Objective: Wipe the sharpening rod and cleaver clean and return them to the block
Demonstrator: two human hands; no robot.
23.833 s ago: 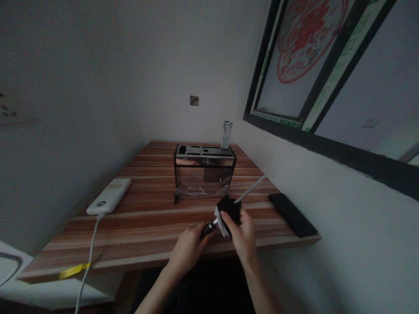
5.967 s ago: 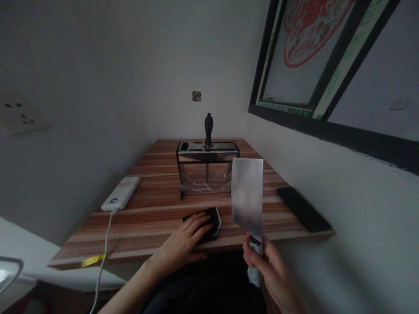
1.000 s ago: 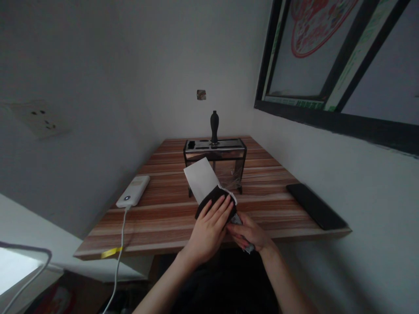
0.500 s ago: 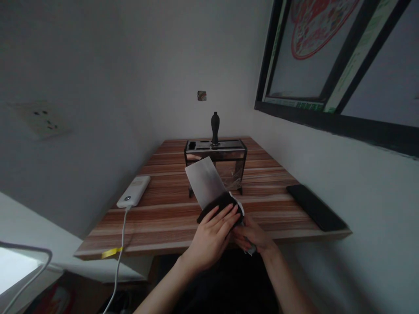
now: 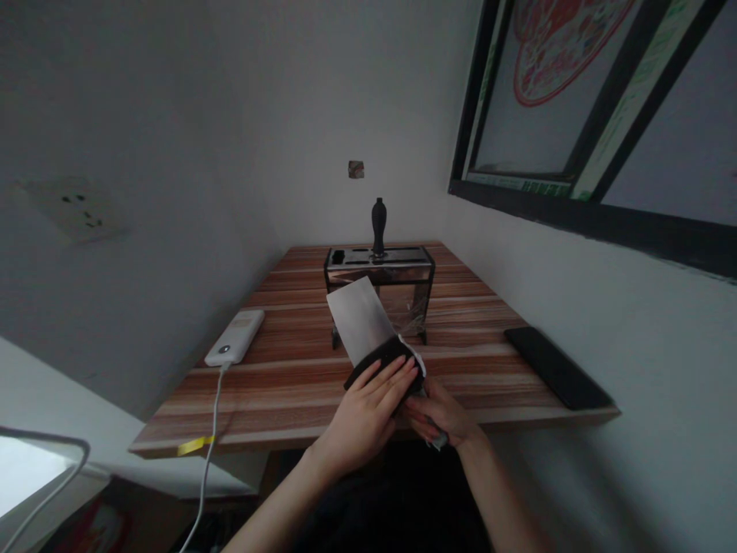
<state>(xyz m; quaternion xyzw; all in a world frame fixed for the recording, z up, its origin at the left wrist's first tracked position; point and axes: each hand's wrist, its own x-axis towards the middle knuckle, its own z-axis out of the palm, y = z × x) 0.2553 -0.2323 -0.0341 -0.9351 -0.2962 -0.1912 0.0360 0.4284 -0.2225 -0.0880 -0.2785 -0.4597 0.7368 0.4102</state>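
A cleaver (image 5: 360, 319) is held tilted above the near part of the table, its broad grey blade pointing up and to the left. Across the lower blade lies a black cloth (image 5: 385, 355) with a white edge on its right side. The fingers of my left hand (image 5: 368, 418) are closed together over this cloth, pressing it against the blade; the thumb's underside is hidden. Lower right, my right hand (image 5: 443, 415) is wrapped round the cleaver's handle end. A greyish tip (image 5: 439, 441) shows below its fingers, too dim to name.
Behind the blade stands a metal knife block (image 5: 403, 270) with one black-handled tool (image 5: 378, 226) upright in it. A white power bank (image 5: 236, 338) with a cable lies left, a black phone (image 5: 556, 367) right. Walls border the wooden table (image 5: 288, 384); yellow tape (image 5: 196, 445) marks its front edge.
Both hands, with the cloth, have shifted very slightly left and down along the cleaver. The grips look the same, and the knife block and phone stay put.
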